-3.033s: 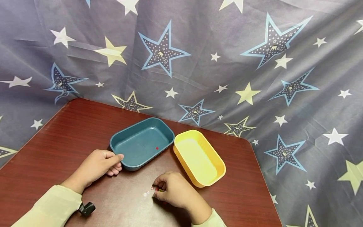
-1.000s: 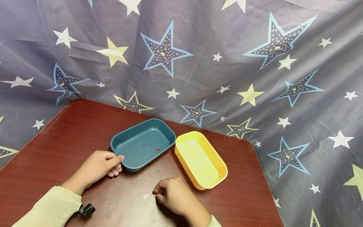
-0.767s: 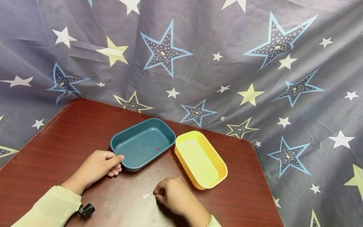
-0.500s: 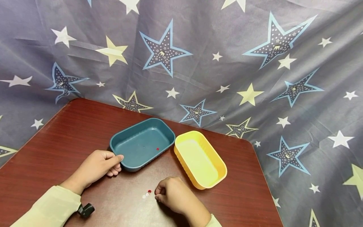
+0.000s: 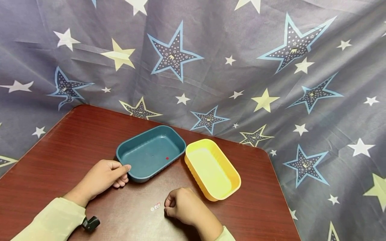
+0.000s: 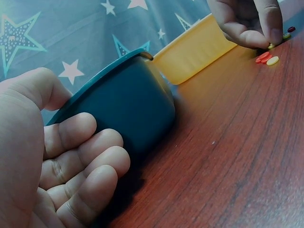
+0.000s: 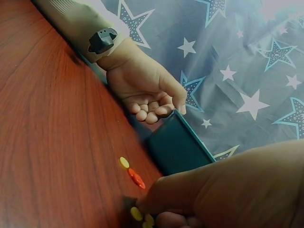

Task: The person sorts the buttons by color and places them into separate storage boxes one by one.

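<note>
My left hand (image 5: 104,175) grips the near-left rim of a teal basin (image 5: 144,162). In the left wrist view the thumb (image 6: 45,88) lies over the rim with the fingers curled beside the outer wall. One small red disc (image 5: 167,158) lies in the basin. My right hand (image 5: 184,206) is low at the table, fingertips bent in among small button-like discs. Yellow discs (image 7: 136,213) show right by its thumb; I cannot tell whether it pinches one. Just left of it, a short row of red discs (image 7: 136,178) and a yellow disc (image 7: 124,162) looks pale in the head view.
A yellow basin (image 5: 212,169) stands right of the teal one, their rims close together. The brown tabletop (image 5: 90,134) ends at a grey curtain (image 5: 211,67) printed with stars. A black device (image 5: 91,223) sits at the left cuff.
Three seconds ago the right fingers were further apart with coloured discs showing between them; now they are drawn together, covering those in the head view. The left hand and both basins have stayed put.
</note>
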`<state>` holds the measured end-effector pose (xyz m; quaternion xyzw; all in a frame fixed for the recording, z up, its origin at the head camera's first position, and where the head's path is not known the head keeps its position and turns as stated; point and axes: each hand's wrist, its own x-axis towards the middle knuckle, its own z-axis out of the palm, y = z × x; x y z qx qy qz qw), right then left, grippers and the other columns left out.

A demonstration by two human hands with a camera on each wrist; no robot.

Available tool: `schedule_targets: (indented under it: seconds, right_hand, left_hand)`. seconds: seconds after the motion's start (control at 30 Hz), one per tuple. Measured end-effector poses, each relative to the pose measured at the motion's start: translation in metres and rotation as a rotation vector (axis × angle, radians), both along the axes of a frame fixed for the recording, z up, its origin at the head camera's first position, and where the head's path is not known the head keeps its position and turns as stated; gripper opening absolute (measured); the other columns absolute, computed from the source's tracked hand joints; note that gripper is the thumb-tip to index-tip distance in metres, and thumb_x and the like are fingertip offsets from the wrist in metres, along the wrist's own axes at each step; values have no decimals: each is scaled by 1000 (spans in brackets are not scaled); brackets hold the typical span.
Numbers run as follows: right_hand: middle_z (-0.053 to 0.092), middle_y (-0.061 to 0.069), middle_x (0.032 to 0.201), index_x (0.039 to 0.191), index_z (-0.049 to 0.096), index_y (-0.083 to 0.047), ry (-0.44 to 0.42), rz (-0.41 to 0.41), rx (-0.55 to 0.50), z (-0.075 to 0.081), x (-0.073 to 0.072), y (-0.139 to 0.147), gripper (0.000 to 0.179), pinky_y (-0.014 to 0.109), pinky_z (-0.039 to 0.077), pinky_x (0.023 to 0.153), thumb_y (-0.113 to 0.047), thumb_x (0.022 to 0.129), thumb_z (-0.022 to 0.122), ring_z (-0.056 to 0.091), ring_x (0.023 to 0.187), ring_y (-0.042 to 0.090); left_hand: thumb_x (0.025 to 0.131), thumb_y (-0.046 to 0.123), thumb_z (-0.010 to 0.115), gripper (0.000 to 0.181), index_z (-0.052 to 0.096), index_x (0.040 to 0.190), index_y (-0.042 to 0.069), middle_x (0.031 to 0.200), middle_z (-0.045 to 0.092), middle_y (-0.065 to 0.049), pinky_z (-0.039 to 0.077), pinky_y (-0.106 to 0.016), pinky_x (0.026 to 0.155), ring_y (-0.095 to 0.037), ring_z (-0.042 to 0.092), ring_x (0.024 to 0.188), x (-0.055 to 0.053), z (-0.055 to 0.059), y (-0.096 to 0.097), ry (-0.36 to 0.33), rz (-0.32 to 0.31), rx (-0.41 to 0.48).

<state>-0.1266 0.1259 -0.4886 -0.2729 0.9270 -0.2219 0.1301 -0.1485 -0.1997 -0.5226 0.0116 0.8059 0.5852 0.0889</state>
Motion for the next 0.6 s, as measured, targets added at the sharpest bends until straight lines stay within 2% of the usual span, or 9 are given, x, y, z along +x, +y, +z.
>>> schedule_targets:
  seconds: [0.23,0.4,0.6]
  right_hand:
    - [53,-27,59,69,68,-31,-24,-28,7,1,-1,-1,21,14,41,64,-21,76,85,49,60,-6]
    - [50,-27,57,67,65,-32,5,-29,16,-3,0,-3,24,13,40,60,-22,72,86,47,59,-5]
    - [50,-28,58,65,65,-30,60,3,2,-5,3,-5,24,11,40,57,-17,70,84,46,57,-7]
  left_hand:
    - [103,44,67,48,76,81,3,75,75,-11,64,-36,62,-21,74,67,1,1,1,-5,3,4]
    - [103,45,67,48,76,81,3,75,75,-11,64,-36,62,-21,74,67,2,1,1,-4,2,1]
    - [103,45,67,48,76,81,3,75,75,-11,64,-36,62,-20,74,67,2,1,1,-6,4,2]
